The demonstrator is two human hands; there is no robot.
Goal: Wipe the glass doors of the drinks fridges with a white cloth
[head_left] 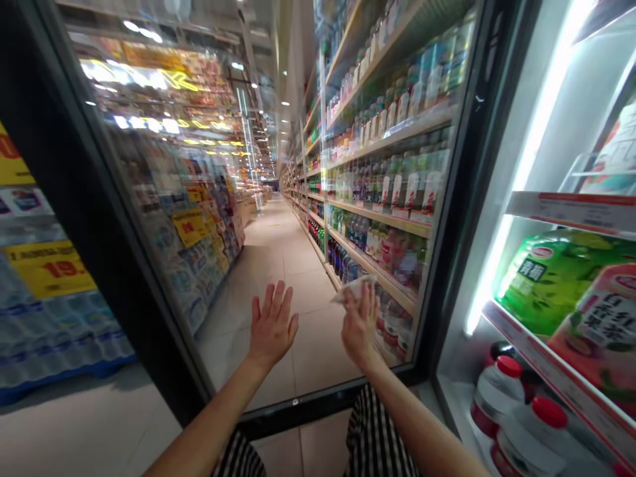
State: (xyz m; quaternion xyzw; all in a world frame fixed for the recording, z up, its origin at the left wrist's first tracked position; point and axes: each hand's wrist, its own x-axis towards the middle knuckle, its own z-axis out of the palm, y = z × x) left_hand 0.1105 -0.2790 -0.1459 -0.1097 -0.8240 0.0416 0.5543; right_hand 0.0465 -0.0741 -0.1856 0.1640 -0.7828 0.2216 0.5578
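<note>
A tall glass door (318, 351) in a black frame stands swung out in front of me. Against its pane my left hand (272, 324) is laid flat with the fingers spread, holding nothing. To the right, my right hand (360, 324) presses a crumpled pale cloth (350, 290) to the same glass; part of the cloth is covered by the fingers. Drink shelves and an aisle show in or through the pane behind both hands.
At right is the lit fridge, its shelf edge (546, 358) carrying green drink packs (551, 281) and a pink pack (596, 324). Red-capped bottles (501, 391) stand below. Stacked bottled water (59, 338) with yellow price signs (50, 268) is at left.
</note>
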